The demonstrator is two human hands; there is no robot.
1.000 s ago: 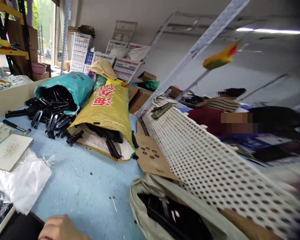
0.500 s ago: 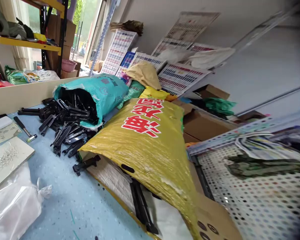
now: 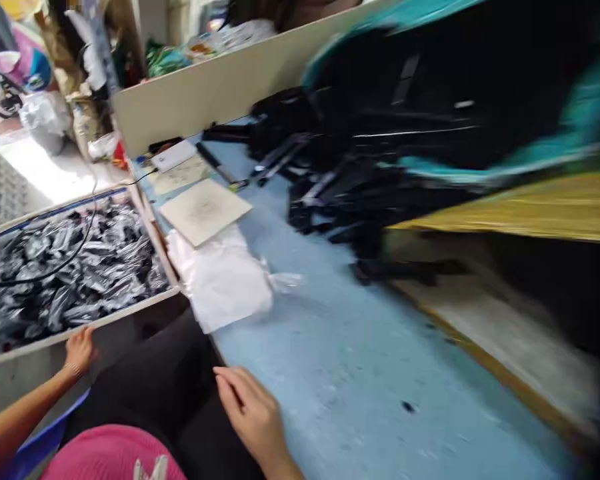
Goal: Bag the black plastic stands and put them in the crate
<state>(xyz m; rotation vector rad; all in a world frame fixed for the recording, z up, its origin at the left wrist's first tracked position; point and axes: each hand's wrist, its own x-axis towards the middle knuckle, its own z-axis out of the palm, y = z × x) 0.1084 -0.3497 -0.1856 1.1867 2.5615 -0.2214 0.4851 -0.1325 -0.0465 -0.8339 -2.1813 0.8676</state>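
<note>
At the lower left, my left hand (image 3: 80,351) touches the front rim of a crate (image 3: 80,327) filled with small plastic-wrapped black pieces. Its fingers look bent over that rim. My right hand (image 3: 253,413) rests by the near edge of the blue table (image 3: 330,373), with its fingers curled together; whether anything small is between them cannot be made out. Beyond it lie a white plastic bag (image 3: 225,287) and a pale square board (image 3: 205,210). Black parts (image 3: 325,193) spill from a teal sack (image 3: 570,127) at the upper right.
A yellow sack (image 3: 530,207) lies at the right with its mouth open. Near the table's far left corner are a white box-like object (image 3: 174,155), a hammer (image 3: 220,167) and a thin black cable (image 3: 93,220). A low cream board (image 3: 190,93) borders the table's far side.
The view has swung left and down. Both my hands and the crate of wrapped pieces now show, while the yellow sack has shifted to the right edge.
</note>
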